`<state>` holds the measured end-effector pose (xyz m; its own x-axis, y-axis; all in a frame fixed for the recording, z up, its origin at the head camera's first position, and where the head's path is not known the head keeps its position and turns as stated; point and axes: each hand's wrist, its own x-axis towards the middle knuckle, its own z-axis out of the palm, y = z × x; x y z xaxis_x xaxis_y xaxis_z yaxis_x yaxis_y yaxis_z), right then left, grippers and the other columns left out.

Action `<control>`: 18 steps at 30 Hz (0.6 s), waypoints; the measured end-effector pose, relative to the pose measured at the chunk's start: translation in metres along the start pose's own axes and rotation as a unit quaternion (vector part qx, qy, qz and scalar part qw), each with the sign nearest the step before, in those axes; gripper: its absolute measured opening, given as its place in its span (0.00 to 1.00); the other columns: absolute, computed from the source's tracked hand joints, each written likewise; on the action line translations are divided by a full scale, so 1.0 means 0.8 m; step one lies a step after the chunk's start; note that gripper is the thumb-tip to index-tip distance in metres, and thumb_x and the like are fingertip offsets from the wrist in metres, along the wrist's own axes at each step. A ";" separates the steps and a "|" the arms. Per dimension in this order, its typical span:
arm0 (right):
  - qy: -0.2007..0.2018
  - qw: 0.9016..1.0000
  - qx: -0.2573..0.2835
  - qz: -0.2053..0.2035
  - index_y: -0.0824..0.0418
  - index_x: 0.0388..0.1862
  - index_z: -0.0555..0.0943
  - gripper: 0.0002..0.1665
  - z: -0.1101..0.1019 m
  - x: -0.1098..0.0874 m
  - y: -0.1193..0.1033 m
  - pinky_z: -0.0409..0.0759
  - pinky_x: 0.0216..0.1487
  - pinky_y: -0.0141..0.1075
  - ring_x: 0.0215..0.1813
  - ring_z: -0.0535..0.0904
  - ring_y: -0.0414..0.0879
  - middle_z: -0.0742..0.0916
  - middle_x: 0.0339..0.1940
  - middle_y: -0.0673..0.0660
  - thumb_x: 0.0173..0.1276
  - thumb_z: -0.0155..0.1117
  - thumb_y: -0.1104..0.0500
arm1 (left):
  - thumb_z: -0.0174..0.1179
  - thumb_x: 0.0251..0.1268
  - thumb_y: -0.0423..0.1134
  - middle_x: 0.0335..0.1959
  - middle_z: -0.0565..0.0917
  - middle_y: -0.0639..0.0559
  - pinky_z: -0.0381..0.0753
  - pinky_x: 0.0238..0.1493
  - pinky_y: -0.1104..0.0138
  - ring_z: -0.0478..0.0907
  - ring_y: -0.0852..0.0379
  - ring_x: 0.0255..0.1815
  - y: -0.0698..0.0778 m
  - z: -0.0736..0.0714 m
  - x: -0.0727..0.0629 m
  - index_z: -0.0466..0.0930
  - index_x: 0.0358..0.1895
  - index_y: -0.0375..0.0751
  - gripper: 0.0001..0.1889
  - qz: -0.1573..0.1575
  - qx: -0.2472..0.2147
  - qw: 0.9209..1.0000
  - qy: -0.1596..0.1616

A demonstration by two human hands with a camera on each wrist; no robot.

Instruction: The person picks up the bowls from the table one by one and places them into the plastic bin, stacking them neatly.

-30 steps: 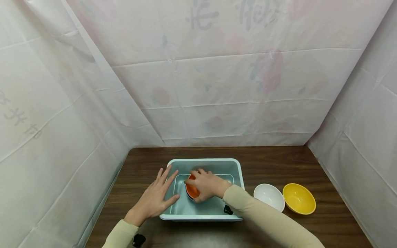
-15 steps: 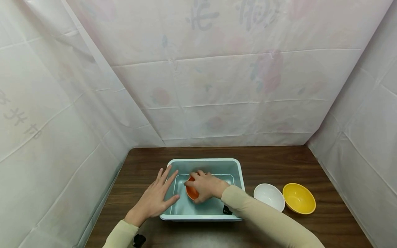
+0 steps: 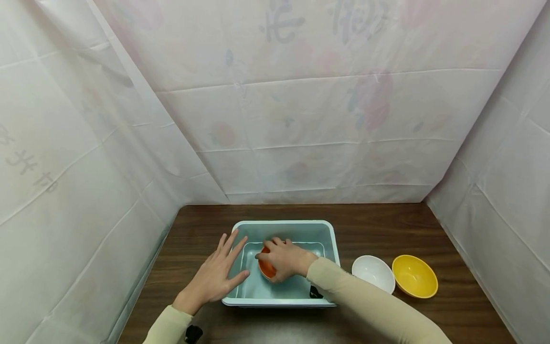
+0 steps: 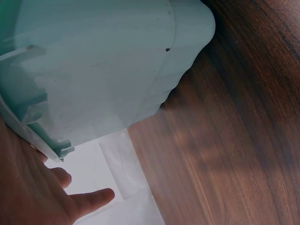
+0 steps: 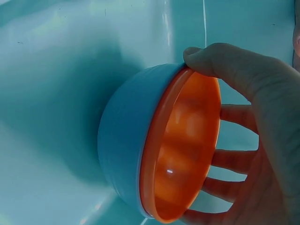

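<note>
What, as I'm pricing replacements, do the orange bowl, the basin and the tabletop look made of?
Orange bowl: probably glossy plastic, given its even colour and bright highlight.
Basin: likely smooth plastic, with a moulded rim and soft sheen.
Tabletop: wood or wood-look laminate, by its streaky grain.

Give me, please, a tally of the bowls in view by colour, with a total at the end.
Blue bowl: 1
Orange bowl: 1 (nested inside the blue bowl)
White bowl: 1
Yellow bowl: 1
Total: 4 bowls
</note>
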<state>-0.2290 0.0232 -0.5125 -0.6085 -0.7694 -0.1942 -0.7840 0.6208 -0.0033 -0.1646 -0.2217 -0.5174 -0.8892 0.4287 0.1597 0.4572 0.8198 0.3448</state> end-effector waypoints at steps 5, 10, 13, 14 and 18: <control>0.001 1.000 -0.007 -0.003 0.36 0.76 0.72 0.41 0.000 0.001 0.000 0.81 0.58 0.53 0.68 0.72 0.53 0.76 0.71 0.53 0.64 0.70 0.34 | 0.54 0.73 0.66 0.87 0.43 0.47 0.69 0.61 0.27 0.42 0.31 0.85 0.000 0.000 -0.001 0.49 0.85 0.57 0.44 0.001 -0.002 1.000 0.002; -0.007 1.000 -0.010 -0.004 0.36 0.76 0.72 0.41 -0.001 0.000 -0.002 0.80 0.58 0.52 0.67 0.72 0.53 0.77 0.71 0.53 0.64 0.70 0.34 | 0.56 0.73 0.65 0.87 0.42 0.47 0.69 0.61 0.27 0.42 0.31 0.84 0.000 0.001 -0.002 0.49 0.85 0.58 0.44 0.001 -0.001 1.000 0.002; -0.008 1.000 -0.011 -0.004 0.37 0.76 0.72 0.41 -0.003 0.000 -0.002 0.80 0.58 0.51 0.67 0.72 0.53 0.77 0.70 0.53 0.64 0.70 0.34 | 0.57 0.73 0.63 0.87 0.42 0.47 0.70 0.61 0.27 0.42 0.31 0.84 0.000 0.001 -0.001 0.48 0.85 0.58 0.44 0.003 -0.001 1.000 0.003; -0.006 1.000 -0.010 -0.005 0.37 0.75 0.73 0.41 -0.003 0.000 -0.002 0.80 0.58 0.51 0.67 0.72 0.53 0.77 0.70 0.53 0.64 0.70 0.35 | 0.57 0.73 0.63 0.87 0.42 0.47 0.69 0.61 0.27 0.42 0.31 0.84 0.000 0.000 0.000 0.48 0.85 0.58 0.44 0.004 -0.002 1.000 0.004; -0.002 1.000 -0.018 -0.009 0.37 0.75 0.73 0.41 -0.002 0.003 -0.001 0.80 0.56 0.50 0.66 0.72 0.53 0.78 0.69 0.53 0.64 0.69 0.34 | 0.57 0.73 0.62 0.87 0.42 0.46 0.69 0.61 0.27 0.42 0.31 0.84 0.000 0.000 0.001 0.49 0.85 0.56 0.44 0.003 -0.001 1.000 0.004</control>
<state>-0.2298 0.0203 -0.5110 -0.5932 -0.7800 -0.1993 -0.7991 0.6005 0.0286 -0.1652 -0.2217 -0.5173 -0.8862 0.4314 0.1688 0.4631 0.8159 0.3462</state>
